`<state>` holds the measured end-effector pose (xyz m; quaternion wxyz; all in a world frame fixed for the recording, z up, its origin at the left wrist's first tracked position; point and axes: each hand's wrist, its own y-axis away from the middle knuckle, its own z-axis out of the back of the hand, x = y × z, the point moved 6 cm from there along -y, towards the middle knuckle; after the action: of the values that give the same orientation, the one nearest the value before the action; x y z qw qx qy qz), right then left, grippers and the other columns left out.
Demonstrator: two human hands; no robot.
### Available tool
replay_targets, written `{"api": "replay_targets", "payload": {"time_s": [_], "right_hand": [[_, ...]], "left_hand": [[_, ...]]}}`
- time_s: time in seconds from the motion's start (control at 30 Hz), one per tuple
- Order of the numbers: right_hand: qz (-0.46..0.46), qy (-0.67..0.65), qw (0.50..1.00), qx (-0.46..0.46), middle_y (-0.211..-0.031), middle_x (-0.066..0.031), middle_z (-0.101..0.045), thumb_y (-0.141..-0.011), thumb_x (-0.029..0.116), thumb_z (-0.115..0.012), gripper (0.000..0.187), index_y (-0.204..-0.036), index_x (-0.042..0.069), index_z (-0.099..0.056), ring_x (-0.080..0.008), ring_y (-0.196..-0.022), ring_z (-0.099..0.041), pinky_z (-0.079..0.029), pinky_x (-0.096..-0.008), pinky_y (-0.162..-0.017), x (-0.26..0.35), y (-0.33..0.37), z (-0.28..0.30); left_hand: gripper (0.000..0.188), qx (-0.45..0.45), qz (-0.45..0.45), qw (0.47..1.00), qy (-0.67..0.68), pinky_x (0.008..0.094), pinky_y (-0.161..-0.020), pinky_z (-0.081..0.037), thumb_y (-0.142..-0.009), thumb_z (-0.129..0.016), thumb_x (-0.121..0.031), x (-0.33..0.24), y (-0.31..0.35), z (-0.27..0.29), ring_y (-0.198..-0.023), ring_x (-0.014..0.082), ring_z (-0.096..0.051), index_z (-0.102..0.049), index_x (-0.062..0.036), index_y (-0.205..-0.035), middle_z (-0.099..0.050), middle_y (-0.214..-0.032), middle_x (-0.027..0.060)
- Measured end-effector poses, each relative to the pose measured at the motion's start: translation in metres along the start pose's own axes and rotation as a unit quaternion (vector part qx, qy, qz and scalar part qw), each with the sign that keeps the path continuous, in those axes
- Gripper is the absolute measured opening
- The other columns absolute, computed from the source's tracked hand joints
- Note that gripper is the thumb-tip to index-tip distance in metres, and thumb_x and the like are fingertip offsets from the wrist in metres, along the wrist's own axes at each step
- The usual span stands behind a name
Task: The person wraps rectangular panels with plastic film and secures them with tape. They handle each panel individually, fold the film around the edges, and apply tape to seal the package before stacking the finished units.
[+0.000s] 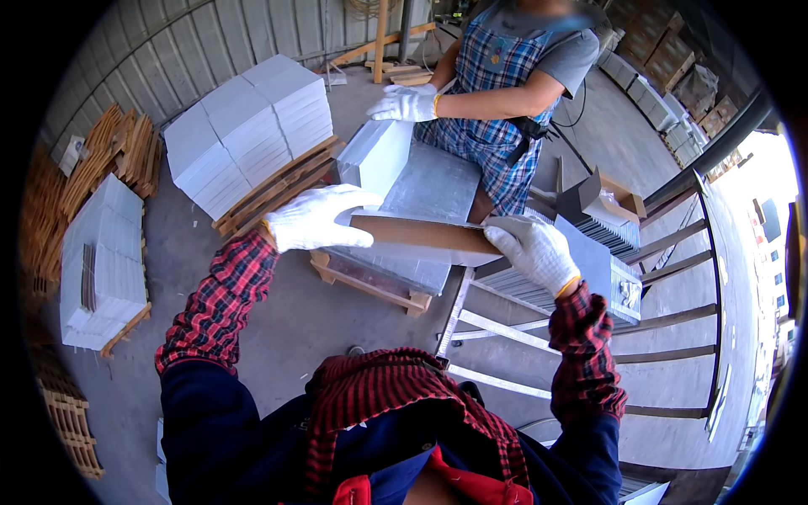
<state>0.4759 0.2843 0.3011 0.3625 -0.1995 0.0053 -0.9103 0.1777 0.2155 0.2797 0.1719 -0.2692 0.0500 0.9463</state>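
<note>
In front of me is a flat carton (425,233), its narrow brown cardboard side turned my way and a white edge along the top. My left hand (320,219), in a white knitted glove, curves around its left end, thumb apart from the fingers. At the right end, my right hand (537,251), gloved alike, grips the corner. Beyond the carton lies a grey metal-topped work surface (438,181) on a wooden pallet. An upright white carton (379,160) stands at its left, with a co-worker's gloved hand (404,103) on top.
A co-worker in a checked apron (501,63) stands across from me. White carton stacks (252,126) sit on pallets at left, near wooden slats (97,168). At right are a metal frame (505,328), stacked grey panels (585,257) and an open brown box (602,202).
</note>
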Motion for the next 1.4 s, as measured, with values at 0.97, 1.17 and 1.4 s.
{"api": "replay_targets", "payload": {"time_s": [0.97, 1.17, 1.4], "right_hand": [[-0.001, 0.036, 0.999, -0.004, -0.091, -0.0153, -0.072, -0.096, 0.054, -0.047, 0.048, -0.103, 0.016, -0.076, -0.0317, -0.083, -0.070, -0.055, -0.0414, -0.078, -0.054, -0.017, -0.073], [0.044, 0.048, 0.987, -0.144, -0.060, -0.0152, -0.064, -0.095, 0.048, -0.054, 0.047, -0.073, 0.013, -0.075, -0.0349, -0.055, -0.064, -0.051, -0.0445, -0.053, -0.065, -0.013, -0.046], [0.045, 0.070, 0.979, -0.186, -0.058, -0.0151, -0.063, -0.091, 0.045, -0.055, 0.047, -0.067, 0.008, -0.072, -0.0332, -0.051, -0.063, -0.050, -0.0447, -0.052, -0.071, -0.031, -0.043]], "left_hand": [[0.050, 0.024, 0.207, 0.974, 0.092, 0.0321, -0.097, -0.046, -0.093, -0.063, -0.016, 0.052, 0.019, -0.020, -0.113, 0.0210, -0.060, -0.051, -0.0043, -0.140, -0.062, -0.128, 0.0117], [0.064, -0.016, 0.090, 0.967, 0.237, 0.0369, -0.116, -0.029, -0.087, -0.071, -0.024, 0.029, 0.019, -0.026, -0.139, 0.0232, -0.041, -0.047, -0.0012, -0.142, -0.049, -0.146, 0.0127], [0.074, 0.076, 0.160, 0.978, 0.113, 0.0390, -0.120, -0.022, -0.086, -0.066, -0.028, 0.047, 0.003, -0.001, -0.144, 0.0263, -0.034, -0.037, -0.0001, -0.149, -0.040, -0.152, 0.0156]]}}
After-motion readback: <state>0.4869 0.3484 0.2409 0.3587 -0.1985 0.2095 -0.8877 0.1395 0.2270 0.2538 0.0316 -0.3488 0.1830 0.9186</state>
